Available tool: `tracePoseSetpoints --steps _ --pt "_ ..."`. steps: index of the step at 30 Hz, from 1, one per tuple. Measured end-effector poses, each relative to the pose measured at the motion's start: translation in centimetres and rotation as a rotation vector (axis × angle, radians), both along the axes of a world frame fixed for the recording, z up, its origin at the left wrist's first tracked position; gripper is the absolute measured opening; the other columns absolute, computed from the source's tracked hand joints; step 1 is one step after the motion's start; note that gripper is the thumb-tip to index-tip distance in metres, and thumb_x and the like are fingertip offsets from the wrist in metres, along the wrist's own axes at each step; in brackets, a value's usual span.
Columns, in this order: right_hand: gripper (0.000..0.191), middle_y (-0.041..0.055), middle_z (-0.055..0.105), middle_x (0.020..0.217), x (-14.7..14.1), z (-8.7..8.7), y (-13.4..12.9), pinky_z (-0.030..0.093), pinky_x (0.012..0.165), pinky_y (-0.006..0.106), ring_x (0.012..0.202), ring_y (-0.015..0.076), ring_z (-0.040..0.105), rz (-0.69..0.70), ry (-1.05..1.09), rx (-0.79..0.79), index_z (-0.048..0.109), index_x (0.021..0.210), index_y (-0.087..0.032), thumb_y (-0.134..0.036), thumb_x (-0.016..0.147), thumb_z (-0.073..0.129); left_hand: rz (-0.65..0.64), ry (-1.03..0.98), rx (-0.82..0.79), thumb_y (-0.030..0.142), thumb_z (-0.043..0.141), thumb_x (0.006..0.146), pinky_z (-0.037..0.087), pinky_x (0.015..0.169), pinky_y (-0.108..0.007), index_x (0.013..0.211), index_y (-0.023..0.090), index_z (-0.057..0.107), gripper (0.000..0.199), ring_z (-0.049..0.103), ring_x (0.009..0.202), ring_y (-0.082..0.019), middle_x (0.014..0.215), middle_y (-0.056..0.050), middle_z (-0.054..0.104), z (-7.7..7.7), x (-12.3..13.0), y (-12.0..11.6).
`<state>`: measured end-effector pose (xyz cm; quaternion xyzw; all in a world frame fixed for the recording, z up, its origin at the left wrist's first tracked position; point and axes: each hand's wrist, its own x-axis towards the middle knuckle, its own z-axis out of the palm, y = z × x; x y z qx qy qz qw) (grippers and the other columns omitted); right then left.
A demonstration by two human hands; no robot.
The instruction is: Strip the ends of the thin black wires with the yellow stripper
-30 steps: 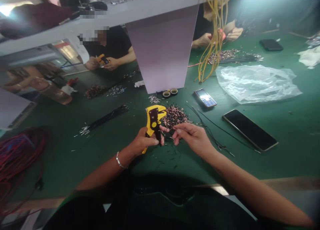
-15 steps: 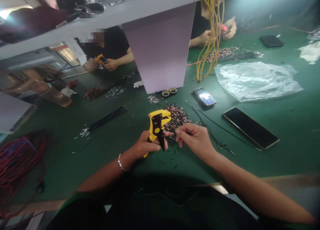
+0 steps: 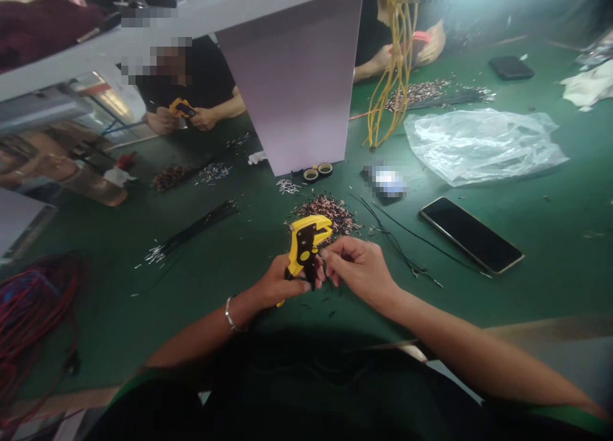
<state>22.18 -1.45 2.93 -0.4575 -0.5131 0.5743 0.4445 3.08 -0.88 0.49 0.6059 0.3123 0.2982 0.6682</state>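
Note:
My left hand [image 3: 286, 278] is closed round the handles of a yellow and black wire stripper [image 3: 301, 246], its jaws pointing up and to the right. Just right of the tool, my right hand [image 3: 357, 267] has thumb and forefinger pinched together close to the stripper. Whatever sits in that pinch is too small to make out. Behind the stripper lies a heap of short copper and black wire pieces [image 3: 328, 212]. Several long black wires [image 3: 395, 243] stretch across the green table to the right of my right hand.
A bundle of black wires [image 3: 196, 227] lies left, red cable coils [image 3: 36, 320] further left. A smartphone [image 3: 472, 235], a blurred keypad phone [image 3: 387, 182] and a plastic bag [image 3: 483, 144] lie right. Tape rolls [image 3: 311, 174] sit before a panel [image 3: 297, 83]. Two co-workers' hands [image 3: 204, 117] show opposite.
My right hand has moved left, closer to the wire stripper. The fingers of my left hand are drawn in more round its handles. The whole view has shifted slightly.

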Motion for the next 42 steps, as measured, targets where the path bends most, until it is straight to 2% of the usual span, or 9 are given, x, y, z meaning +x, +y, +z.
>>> tracePoseSetpoints --steps 7,13,17,23,33,39,42 --pt "0.017 -0.0029 0.061 0.047 -0.2 -0.3 0.0 0.041 0.038 0.023 0.037 0.0081 0.052 -0.028 -0.032 0.007 0.057 0.06 -0.022 -0.026 0.076 0.061 0.042 0.046 0.075 0.023 0.069 0.076 0.051 0.075 -0.034 0.093 0.013 0.064 0.021 0.063 0.076 -0.019 0.084 -0.008 0.068 0.1 0.3 -0.2" --pt "0.016 -0.0024 0.062 0.048 -0.2 -0.7 -0.1 0.04 0.038 0.022 0.037 0.0079 0.051 -0.016 -0.042 0.01 0.056 0.061 -0.021 -0.025 0.076 0.059 0.066 0.114 0.16 0.023 0.064 0.079 0.051 0.073 -0.031 0.082 0.013 0.062 0.01 0.061 0.073 -0.017 0.078 -0.006 0.067 0.4 0.6 -0.4" --pt "0.016 -0.0028 0.062 0.049 -0.3 -0.8 -0.2 0.04 0.039 0.021 0.038 0.0075 0.051 0.005 -0.038 0.01 0.057 0.063 -0.021 -0.027 0.078 0.058 0.091 0.19 0.195 0.024 0.064 0.079 0.05 0.072 -0.03 0.079 0.013 0.061 0.011 0.06 0.071 -0.016 0.074 -0.005 0.064 0.3 0.7 -0.5" --pt "0.016 -0.0042 0.059 0.048 -0.5 -0.7 -0.3 0.04 0.038 0.021 0.037 0.0075 0.05 0.005 -0.028 -0.026 0.055 0.062 -0.021 -0.027 0.076 0.059 0.156 0.227 0.18 0.027 0.066 0.077 0.05 0.067 -0.029 0.077 0.014 0.059 0.014 0.059 0.066 -0.015 0.07 -0.002 0.063 -0.2 0.7 -0.7" --pt "0.017 -0.0042 0.057 0.051 -0.6 -1.0 -0.2 0.039 0.039 0.022 0.037 0.0067 0.05 0.034 -0.017 -0.029 0.058 0.064 -0.019 -0.027 0.079 0.06 0.294 0.394 0.124 0.03 0.07 0.071 0.043 0.051 -0.021 0.072 0.015 0.057 0.02 0.052 0.046 -0.009 0.051 0.003 0.057 -0.3 0.9 -0.9" --pt "0.014 -0.002 0.061 0.056 -0.7 -1.4 -0.1 0.045 0.046 0.025 0.043 0.0092 0.056 0.061 0.0 0.024 0.06 0.069 -0.019 -0.026 0.081 0.06 0.386 0.364 0.03 0.029 0.072 0.068 0.039 0.043 -0.02 0.069 0.015 0.056 0.021 0.047 0.038 -0.007 0.045 0.006 0.053 -0.8 0.9 -1.1" --pt "0.012 -0.0018 0.062 0.058 -0.6 -1.4 0.0 0.047 0.048 0.026 0.045 0.0095 0.058 0.043 0.046 0.027 0.062 0.07 -0.019 -0.026 0.08 0.062 0.387 0.305 -0.025 0.028 0.073 0.068 0.039 0.042 -0.02 0.07 0.015 0.055 0.022 0.047 0.037 -0.008 0.044 0.005 0.052 -0.9 0.8 -1.0"
